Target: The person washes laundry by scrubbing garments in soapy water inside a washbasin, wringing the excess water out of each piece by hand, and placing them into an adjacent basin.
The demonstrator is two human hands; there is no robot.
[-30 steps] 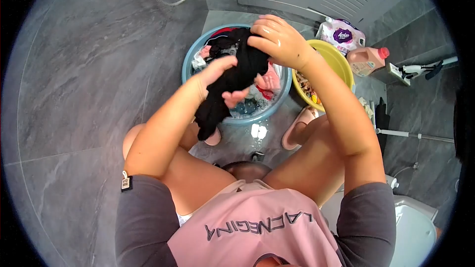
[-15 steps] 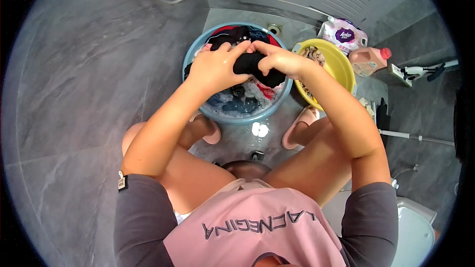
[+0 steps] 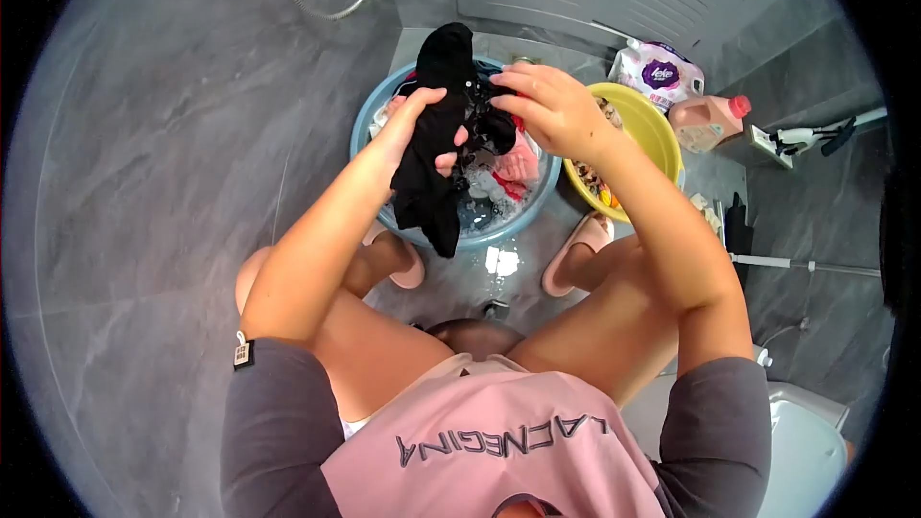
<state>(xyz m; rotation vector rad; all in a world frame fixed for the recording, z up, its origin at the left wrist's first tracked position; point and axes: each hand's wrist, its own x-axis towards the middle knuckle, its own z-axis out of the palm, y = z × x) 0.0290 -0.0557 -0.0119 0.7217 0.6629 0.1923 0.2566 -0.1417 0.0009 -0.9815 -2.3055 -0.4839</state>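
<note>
A wet black garment [image 3: 432, 163] hangs lengthwise over the blue basin [image 3: 518, 230], its lower end reaching past the near rim. My left hand [image 3: 408, 129] is closed around its middle, with fingertips showing on the right side of the cloth. My right hand [image 3: 561, 115] is over the basin's right side, its bent fingers against a dark fold of cloth; the thumb is hidden. Below, soapy water holds several pieces of laundry, among them a pink cloth [image 3: 518, 161] and something red.
A yellow basin [image 3: 662, 139] with patterned cloth stands right of the blue one. Behind it are a white-and-purple package [image 3: 660, 72] and a pink bottle [image 3: 705, 123] with a red cap. A shower hose [image 3: 336, 14] hangs at the top. Wet floor shines between my slippers.
The black garment, bunched between both hands before, now hangs stretched out from my left hand. My right hand has moved right, away from the left, and turned.
</note>
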